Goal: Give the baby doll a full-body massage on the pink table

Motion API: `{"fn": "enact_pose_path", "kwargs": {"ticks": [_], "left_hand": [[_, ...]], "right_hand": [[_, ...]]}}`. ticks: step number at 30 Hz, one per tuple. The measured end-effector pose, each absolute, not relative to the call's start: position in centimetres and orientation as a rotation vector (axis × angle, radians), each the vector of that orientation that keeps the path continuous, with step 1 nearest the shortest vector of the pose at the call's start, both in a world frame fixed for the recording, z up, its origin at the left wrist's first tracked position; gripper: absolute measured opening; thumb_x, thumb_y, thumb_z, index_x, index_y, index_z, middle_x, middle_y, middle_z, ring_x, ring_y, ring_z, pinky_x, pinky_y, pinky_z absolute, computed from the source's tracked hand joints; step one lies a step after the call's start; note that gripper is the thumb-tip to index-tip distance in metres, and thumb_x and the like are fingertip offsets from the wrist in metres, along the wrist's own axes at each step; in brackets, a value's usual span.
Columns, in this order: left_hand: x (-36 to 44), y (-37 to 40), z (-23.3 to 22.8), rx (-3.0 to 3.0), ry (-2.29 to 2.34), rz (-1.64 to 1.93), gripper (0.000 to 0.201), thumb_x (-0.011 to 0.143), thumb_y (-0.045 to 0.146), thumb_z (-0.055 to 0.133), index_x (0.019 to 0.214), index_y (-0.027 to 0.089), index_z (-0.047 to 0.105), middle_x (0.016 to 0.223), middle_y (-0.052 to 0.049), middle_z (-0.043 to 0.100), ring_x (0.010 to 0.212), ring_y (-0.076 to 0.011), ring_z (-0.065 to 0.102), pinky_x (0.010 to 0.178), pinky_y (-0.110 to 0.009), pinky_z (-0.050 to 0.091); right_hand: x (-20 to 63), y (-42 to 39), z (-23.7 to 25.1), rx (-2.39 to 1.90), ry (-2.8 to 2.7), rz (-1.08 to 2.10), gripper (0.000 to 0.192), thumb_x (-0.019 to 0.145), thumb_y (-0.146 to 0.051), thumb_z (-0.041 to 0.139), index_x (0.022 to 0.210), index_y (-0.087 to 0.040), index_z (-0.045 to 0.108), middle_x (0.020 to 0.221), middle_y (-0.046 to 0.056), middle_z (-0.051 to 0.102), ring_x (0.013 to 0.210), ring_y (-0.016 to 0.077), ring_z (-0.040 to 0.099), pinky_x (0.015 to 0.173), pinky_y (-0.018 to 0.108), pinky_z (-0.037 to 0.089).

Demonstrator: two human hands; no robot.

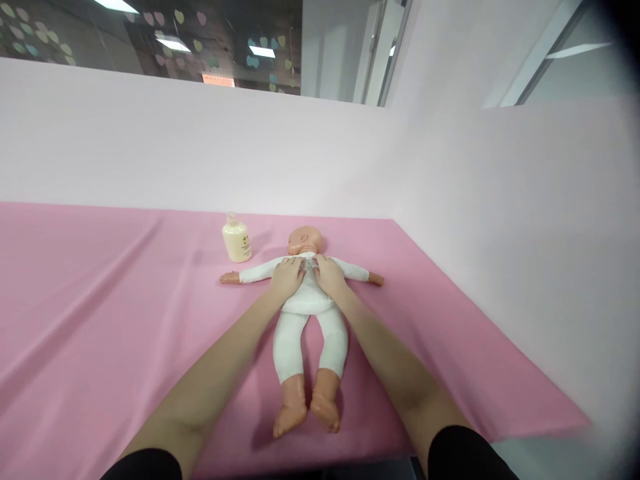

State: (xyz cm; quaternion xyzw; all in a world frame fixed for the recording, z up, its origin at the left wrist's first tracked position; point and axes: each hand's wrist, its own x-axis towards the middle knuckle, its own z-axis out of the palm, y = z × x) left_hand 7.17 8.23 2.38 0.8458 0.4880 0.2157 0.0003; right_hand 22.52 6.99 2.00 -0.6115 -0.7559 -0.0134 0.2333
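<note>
**Softly now: both hands on the doll's chest**

Gently is the way to go here. Your left hand (pixel 286 277) and your right hand (pixel 329 275) both lie flat on the chest of the doll (pixel 310 313), side by side, just under its chin. Your fingers (pixel 295 265) are spread out and loose. They press down on the white suit; they do not pinch or hold anything.

To do this well, keep your palms flat and push only a little. The doll looks light, so a hard push could make it slide on the pink cloth (pixel 100 300). Move both hands the same way at the same time, so the doll stays straight. Keep your fingertips on the suit and away from the face.

The doll lies on its back in the middle of the desk. Its head points away from you and its bare feet point at you. Its arms stick out to each side, well past your hands. Your fingertips almost meet in the middle of the chest, close to the neck. The tummy and legs lie below your wrists, and nothing touches them.

A small cream bottle (pixel 237 240) stands near the doll's head, on your left. It is apart from your hands, so mind your elbow near it.
</note>
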Motion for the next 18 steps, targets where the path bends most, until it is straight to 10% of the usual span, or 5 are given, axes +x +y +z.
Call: {"fn": "enact_pose_path", "kwargs": {"ticks": [18], "left_hand": [[7.2,7.4,3.4,2.687,1.529,0.479,0.036,0.091,0.027,0.036,0.125,0.022,0.047,0.130,-0.009,0.048,0.115,-0.0253,0.043,0.091,-0.040,0.041]], "right_hand": [[22.3,6.0,3.8,-1.751,-2.248,0.027,0.032,0.091,-0.022,0.043,0.120,-0.014,0.054,0.119,0.013,0.054,0.106,0.0229,0.050,0.092,0.032,0.036]]}}
